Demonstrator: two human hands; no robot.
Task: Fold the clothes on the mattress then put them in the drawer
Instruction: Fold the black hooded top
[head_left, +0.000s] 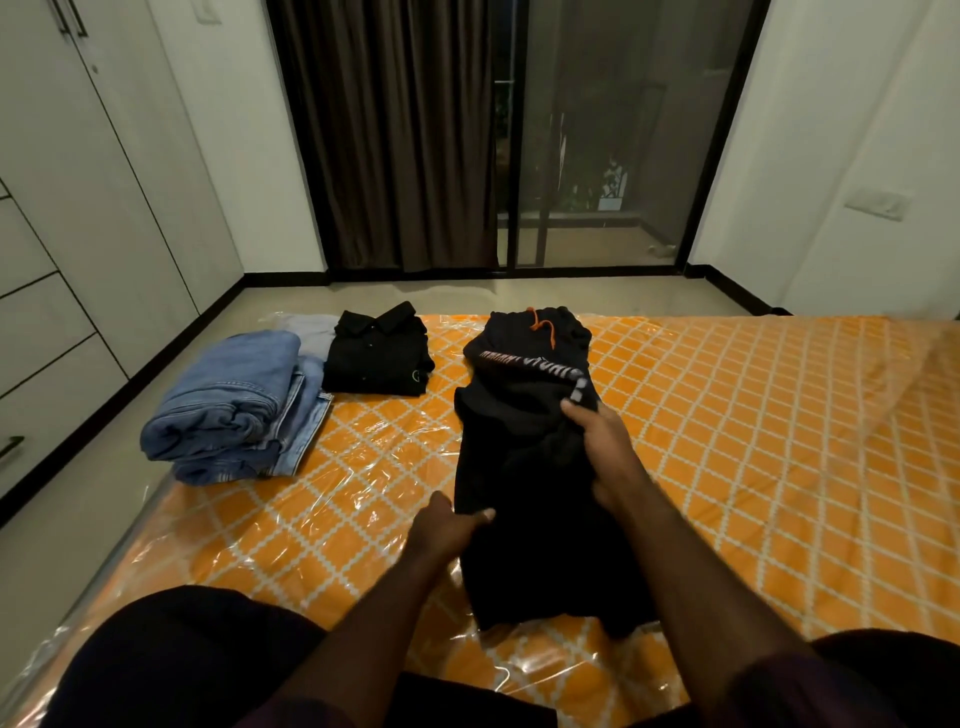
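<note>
Black pants (511, 436) lying lengthwise on orange mattress (753, 441), left hand (448, 526) pinching their near left edge, right hand (605, 448) gripping bunched fabric farther right

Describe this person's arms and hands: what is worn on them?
Left grip and right grip are bare hands: no gloves, rings or watch visible. Left forearm and right forearm are bare too. Dark, faintly purplish left sleeve and right sleeve show at the bottom edge.

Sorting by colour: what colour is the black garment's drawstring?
The black garment's thin drawstring cord is orange; head view shows it best.
</note>
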